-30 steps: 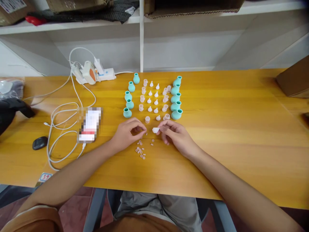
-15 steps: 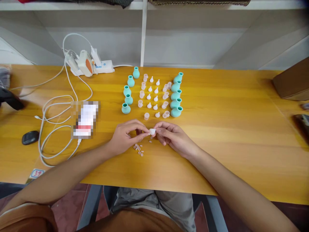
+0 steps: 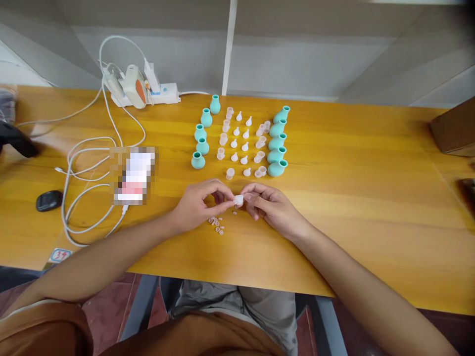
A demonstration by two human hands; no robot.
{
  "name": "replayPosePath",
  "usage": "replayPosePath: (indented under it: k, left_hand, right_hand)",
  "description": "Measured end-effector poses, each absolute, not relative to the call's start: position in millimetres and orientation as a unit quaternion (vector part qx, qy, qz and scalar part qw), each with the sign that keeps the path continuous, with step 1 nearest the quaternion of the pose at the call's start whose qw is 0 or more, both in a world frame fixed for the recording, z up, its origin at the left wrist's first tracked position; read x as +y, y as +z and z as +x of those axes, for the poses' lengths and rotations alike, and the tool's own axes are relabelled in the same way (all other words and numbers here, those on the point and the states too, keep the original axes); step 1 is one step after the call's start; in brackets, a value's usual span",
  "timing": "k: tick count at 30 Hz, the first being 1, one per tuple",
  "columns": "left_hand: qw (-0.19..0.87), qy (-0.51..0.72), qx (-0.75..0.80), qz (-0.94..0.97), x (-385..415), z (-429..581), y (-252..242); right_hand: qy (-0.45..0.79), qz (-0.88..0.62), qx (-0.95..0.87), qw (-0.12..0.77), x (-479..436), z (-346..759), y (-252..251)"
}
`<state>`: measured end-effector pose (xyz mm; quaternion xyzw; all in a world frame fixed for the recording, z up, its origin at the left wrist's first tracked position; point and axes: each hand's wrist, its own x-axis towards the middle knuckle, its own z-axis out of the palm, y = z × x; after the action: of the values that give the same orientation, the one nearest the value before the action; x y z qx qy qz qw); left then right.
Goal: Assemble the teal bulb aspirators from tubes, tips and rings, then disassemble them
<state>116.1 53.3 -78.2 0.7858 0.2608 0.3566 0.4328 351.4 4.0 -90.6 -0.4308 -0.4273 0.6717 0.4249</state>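
Between my two hands is a small white bulb-shaped piece, like the white ones standing in rows on the desk. My left hand pinches its left end between thumb and fingertips. On the other side my right hand grips it with thumb and index finger, the other fingers curled. Several tiny pink rings lie loose on the desk just below my hands. Beyond them stand several white bulb pieces, flanked by clear pinkish cups and teal vase-shaped bulbs.
On the left lies a phone, blurred out, with a looping white cable. A black mouse-like object sits beside it. A power strip with plugs stands at the back. A brown cardboard box is at the far right.
The view has tilted slightly down and shifted, so everything appears a little higher and to the right. Both hands keep hold of the white bulb piece, which looks slightly turned.
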Motion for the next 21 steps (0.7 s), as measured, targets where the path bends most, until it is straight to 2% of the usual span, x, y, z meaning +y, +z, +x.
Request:
replayPosePath:
  k: [21]
  left_hand:
    - [0.472, 0.337, 0.271, 0.768, 55.1, 116.2, -80.8]
  right_hand:
    - [0.665, -0.419, -0.454, 0.419, 3.9, 351.8, -92.8]
